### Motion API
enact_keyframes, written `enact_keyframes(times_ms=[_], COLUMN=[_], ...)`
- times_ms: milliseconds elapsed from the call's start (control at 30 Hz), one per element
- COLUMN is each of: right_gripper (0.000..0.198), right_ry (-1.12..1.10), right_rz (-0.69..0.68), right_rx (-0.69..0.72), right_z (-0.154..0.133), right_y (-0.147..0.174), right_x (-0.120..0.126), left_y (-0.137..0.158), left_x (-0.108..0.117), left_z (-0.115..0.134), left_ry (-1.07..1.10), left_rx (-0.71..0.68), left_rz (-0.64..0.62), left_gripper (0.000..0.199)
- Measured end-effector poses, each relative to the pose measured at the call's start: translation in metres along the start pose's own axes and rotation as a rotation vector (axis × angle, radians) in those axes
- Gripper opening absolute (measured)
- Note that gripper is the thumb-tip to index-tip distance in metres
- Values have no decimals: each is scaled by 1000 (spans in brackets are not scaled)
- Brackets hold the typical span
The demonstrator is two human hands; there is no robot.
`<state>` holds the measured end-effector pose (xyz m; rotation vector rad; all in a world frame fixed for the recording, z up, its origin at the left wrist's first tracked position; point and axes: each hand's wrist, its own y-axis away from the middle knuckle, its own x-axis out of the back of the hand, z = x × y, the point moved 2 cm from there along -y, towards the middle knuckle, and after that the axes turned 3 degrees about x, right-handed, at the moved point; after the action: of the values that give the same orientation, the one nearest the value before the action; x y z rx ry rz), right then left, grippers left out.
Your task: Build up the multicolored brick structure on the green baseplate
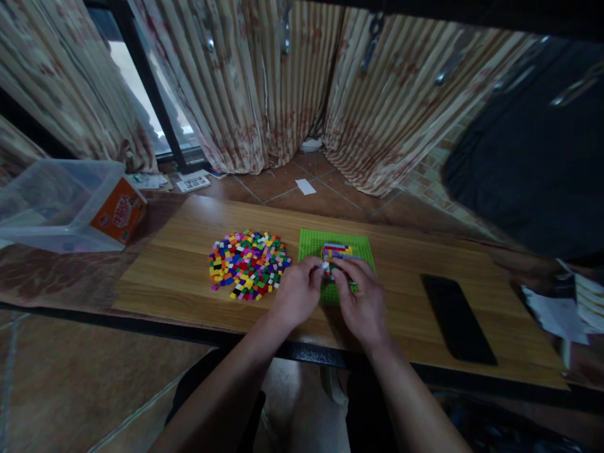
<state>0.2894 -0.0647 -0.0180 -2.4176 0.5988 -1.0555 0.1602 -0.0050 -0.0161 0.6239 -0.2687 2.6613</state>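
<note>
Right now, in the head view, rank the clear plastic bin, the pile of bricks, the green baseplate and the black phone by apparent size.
1. clear plastic bin, largest, partly cut off by the frame
2. pile of bricks
3. green baseplate and black phone: look alike; the hands hide part of the baseplate, so unranked

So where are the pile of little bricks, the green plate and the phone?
pile of little bricks (248,264), head view, middle of the heap.
green plate (309,242), head view, bare far-left corner.
phone (457,318), head view, centre of the dark screen.
</note>
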Motion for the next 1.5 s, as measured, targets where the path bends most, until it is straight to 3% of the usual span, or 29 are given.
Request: enact_keyframes(times_ms=[367,733,967,1100,1200,1500], right_gripper=[17,17,18,20,20,16], right_ry=[-88,107,132,165,181,197], right_rz=[35,69,90,-20,-74,-59], right_rx=[19,167,100,98,94,94], right_z=[2,0,15,20,19,21], right_y=[0,1,-1,0,1,3], right_x=[-1,3,12,11,8,6], left_y=[6,6,-1,-2,-2,-2], left_x=[0,-5,3,8,7,0], left_z=[6,4,-4,-3,-2,-7], left_ry=[-159,-31,-26,-75,-54,10], left_rx=[-103,14,127,163,171,149], left_rz=[-18,3,35,64,51,30], left_gripper=[22,23,20,20,20,21])
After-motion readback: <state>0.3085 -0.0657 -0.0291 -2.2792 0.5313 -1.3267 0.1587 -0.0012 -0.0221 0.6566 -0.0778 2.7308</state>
